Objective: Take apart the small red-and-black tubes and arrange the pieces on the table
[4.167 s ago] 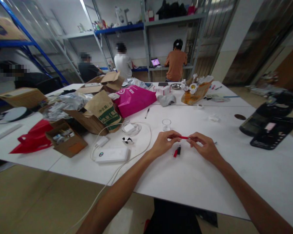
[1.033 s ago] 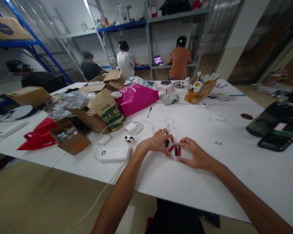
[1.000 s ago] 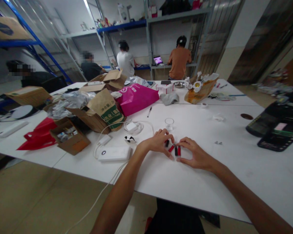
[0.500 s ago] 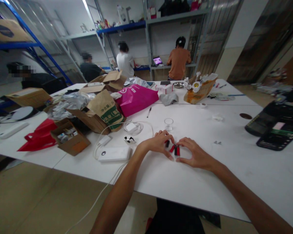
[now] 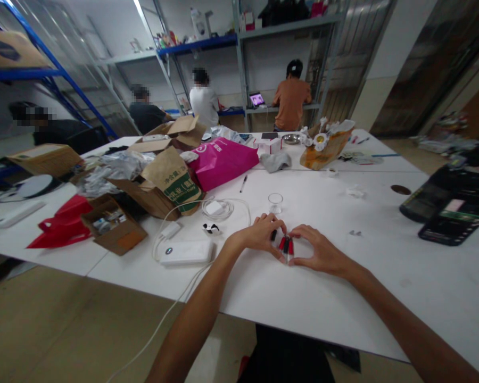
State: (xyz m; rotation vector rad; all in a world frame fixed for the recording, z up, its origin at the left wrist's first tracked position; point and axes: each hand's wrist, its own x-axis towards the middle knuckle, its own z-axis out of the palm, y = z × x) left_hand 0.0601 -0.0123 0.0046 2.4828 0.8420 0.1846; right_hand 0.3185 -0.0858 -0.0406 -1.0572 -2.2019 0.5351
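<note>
Because the little red and black tubes [image 5: 286,244] lie loose on the white table [image 5: 343,298] just short of a small glass [image 5: 275,202], left hand [image 5: 259,235] and right hand [image 5: 318,251] curve around them, seemingly penning them side by side, fingertips [image 5: 279,255] against them, neither hand clasping anything.

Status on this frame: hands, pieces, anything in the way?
Both on the table: left hand and right hand cupped round red-and-black pieces, fingertips touching them. These lie bunched, not lifted. A glass just beyond, apart.
</note>
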